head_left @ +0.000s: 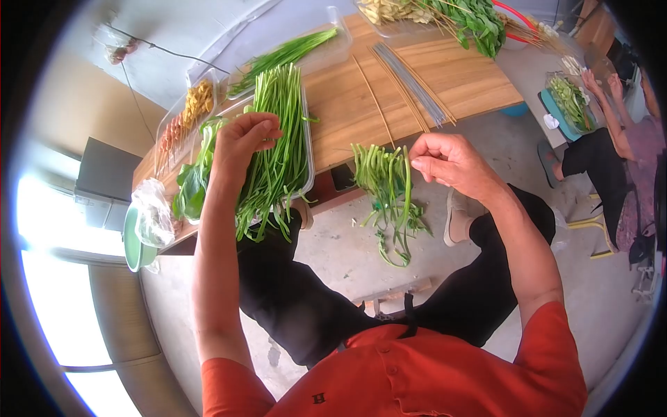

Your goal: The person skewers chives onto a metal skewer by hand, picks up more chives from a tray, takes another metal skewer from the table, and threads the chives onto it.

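Observation:
My left hand is raised over a clear tray heaped with long garlic chives. Its fingers are curled together, and I cannot make out whether anything is between them. My right hand is closed at the right end of a row of cut green stems, which hang side by side in front of the table, their leafy ends drooping. Whatever joins the stems is too fine to see. Leafy greens lie left of the chives, partly behind my left forearm.
On the wooden table lie wooden skewers and grey metal sticks. Trays hold more chives, filled skewers and pale slices. A green bowl hangs at the left edge. Another person sits right, beside a vegetable tray.

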